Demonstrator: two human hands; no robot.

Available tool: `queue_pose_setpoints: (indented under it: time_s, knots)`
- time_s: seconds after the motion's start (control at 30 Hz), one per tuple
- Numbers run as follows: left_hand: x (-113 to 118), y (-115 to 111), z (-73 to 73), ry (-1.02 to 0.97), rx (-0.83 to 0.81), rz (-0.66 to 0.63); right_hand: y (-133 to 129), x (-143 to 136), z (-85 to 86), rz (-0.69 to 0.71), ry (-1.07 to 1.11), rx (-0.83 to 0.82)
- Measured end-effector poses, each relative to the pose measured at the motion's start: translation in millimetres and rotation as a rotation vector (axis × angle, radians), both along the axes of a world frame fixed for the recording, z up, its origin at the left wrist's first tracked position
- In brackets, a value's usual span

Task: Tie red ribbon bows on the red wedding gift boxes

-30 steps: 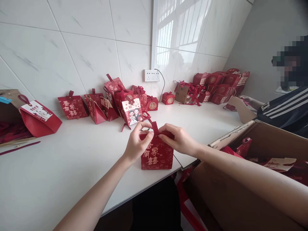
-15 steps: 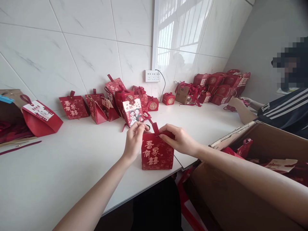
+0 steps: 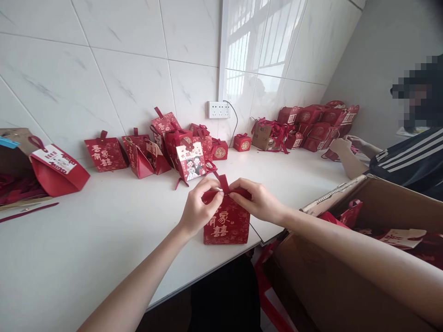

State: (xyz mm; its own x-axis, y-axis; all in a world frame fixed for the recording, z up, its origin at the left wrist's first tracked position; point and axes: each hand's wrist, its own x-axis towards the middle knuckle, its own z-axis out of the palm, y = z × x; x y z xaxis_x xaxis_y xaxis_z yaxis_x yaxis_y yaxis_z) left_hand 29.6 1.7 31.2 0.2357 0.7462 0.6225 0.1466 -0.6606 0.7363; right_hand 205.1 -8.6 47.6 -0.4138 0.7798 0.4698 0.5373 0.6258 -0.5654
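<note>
A red gift box (image 3: 230, 221) with pale lettering stands upright near the table's front edge, a ribbon loop (image 3: 224, 183) sticking up from its top. My left hand (image 3: 202, 203) is closed on the box's upper left edge, thumb at the front beside the loop. On the upper right edge my right hand (image 3: 254, 198) pinches the box top, its thumb on the front face and its fingers behind. The back of the box is hidden. Just behind stands a white-fronted gift box (image 3: 191, 161) with a printed couple.
Several red gift boxes (image 3: 107, 154) line the wall, with a stacked pile (image 3: 316, 127) at the far right. A cardboard carton (image 3: 332, 196) of boxes stands at right, beyond it a co-worker's sleeve (image 3: 408, 152). A ribbon strip (image 3: 29, 212) lies at left.
My left hand has moved right, from the box's left corner onto its top edge beside the loop. My right hand and the box stay put. The co-worker's hands have lifted slightly.
</note>
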Motion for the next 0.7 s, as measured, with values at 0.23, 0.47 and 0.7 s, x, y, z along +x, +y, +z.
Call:
queue_pose_setpoints:
  time_s: [0.23,0.47,0.7]
  knots:
    - [-3.7,7.7,-3.2,-0.062,-0.184,-0.017,-0.6,-0.3,0.7,-0.007,-0.003,-0.008]
    - [-6.0,17.6,-6.0,-0.413,-0.290,-0.059,-0.2,-0.8,0.6,-0.016,-0.011,-0.007]
    - [-7.9,11.3,-5.4,-0.148,-0.029,0.014,-0.3,-1.3,0.8,-0.013,-0.005,-0.011]
